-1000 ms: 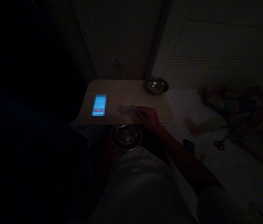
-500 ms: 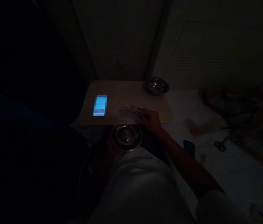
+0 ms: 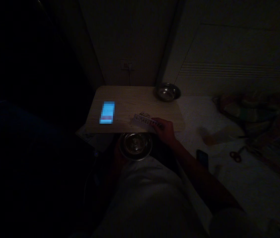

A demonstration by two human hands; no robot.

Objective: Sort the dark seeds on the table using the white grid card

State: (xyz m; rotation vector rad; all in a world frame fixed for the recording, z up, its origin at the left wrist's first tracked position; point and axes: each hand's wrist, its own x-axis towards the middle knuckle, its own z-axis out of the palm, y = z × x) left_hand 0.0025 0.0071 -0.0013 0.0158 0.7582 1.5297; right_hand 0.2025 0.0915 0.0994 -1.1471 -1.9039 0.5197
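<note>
In the dim head view, my left hand [image 3: 120,154] grips the left side of a shiny metal bowl [image 3: 150,149] just below the table's front edge. Small pieces lie inside the bowl, too dark to name. My right hand [image 3: 165,131] is closed on the right end of a pale flat strip with a row of holes [image 3: 142,123]. That strip stands tilted on the wooden table [image 3: 125,94], above the bowl. Behind it is a small heap of dark and light bits [image 3: 143,115], and loose dark specks lie at its left end.
A lit phone [image 3: 107,112] lies on the table's left part, and a second metal bowl [image 3: 168,92] stands at the back right corner. On the white sheet to the right are a dark phone [image 3: 202,158], scissors [image 3: 236,156] and crumpled coloured cloth [image 3: 251,112]. A wall socket [image 3: 127,64] is behind.
My right hand and the holed strip have shifted slightly to the right, leaving more dark specks in sight at its left. The left hand and bowl have hardly moved.
</note>
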